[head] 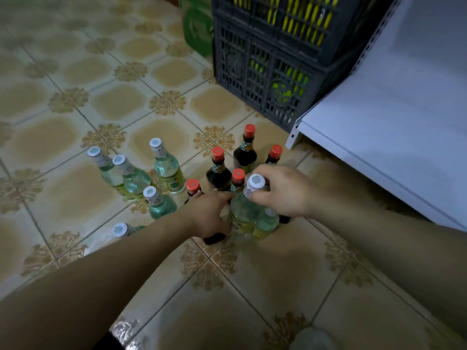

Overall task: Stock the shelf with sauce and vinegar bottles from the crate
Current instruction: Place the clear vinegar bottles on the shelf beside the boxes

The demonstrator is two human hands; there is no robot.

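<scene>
Five clear bottles (134,178) with white caps stand on the tiled floor (75,72) at left, loosely grouped, upright. The nearest one sits partly behind the left forearm.

Left hand (209,215): fingers wrapped round the body of a dark bottle (193,186) with a red cap. Its cap shows above the knuckles and its base below the palm.

Four more red-capped dark bottles (218,174) stand just behind the hands, close together.

Right hand (283,190): fingers and thumb curled round the neck of a clear bottle (242,210), just under its white cap. Cannot tell whether its base is on the tiles.

Behind, two dark slatted crates (265,72) are stacked, with yellow and green showing through the slats. A green pack (197,26) sits left of them.

Far right: a white shelf (379,147), low, its corner beside the lower crate.
</scene>
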